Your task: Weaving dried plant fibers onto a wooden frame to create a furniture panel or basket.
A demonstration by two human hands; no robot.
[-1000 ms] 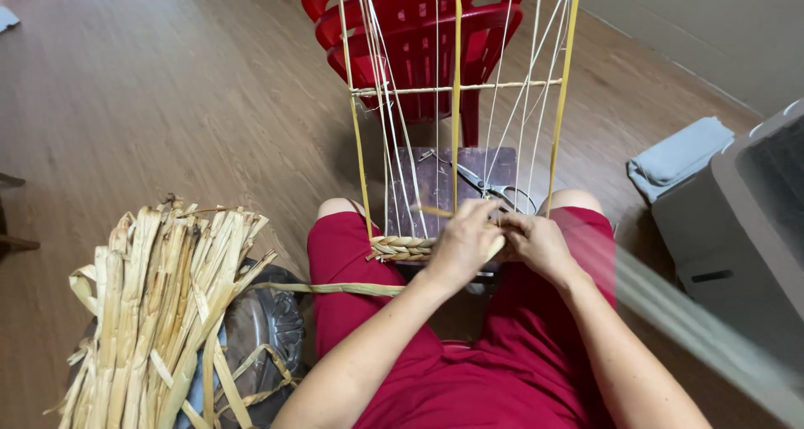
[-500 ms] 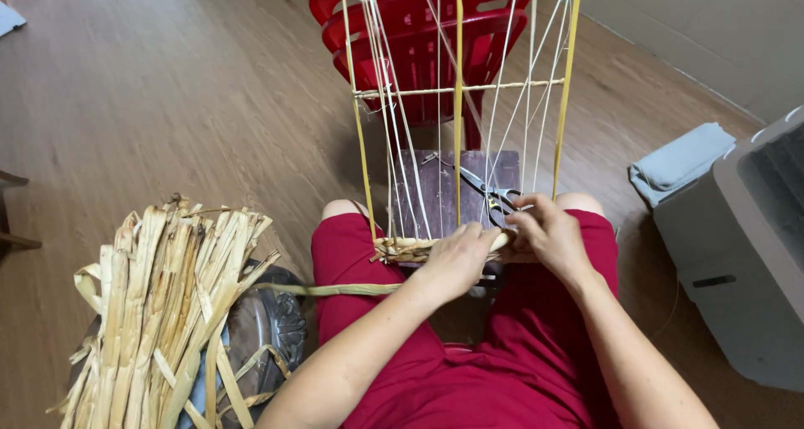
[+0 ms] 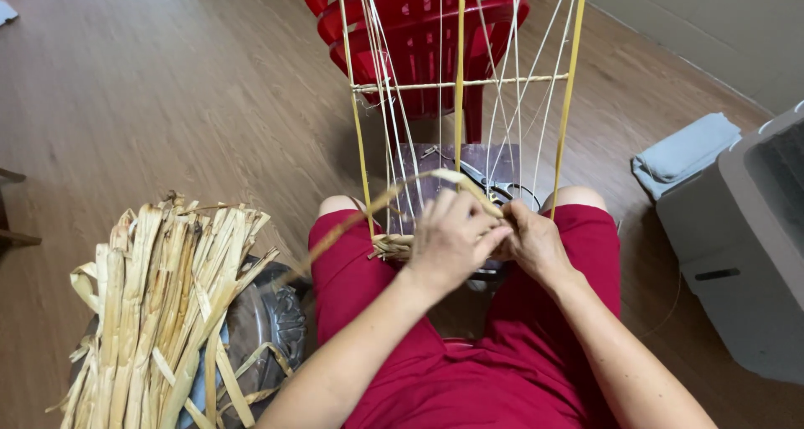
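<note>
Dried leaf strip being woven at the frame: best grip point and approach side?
Probably grip the dried leaf strip on its raised arc, just left of the left hand, pinching across its flat faces from above. That stretch stands free of the strings; nearer the right hand it is crowded by fingers and the yellow frame.

The person wears a plain red short-sleeved top and matching red shorts that end above the knees, the cloth creased at the lap. Both forearms are bare, and the left hand and right hand carry no gloves, rings or watch.
</note>
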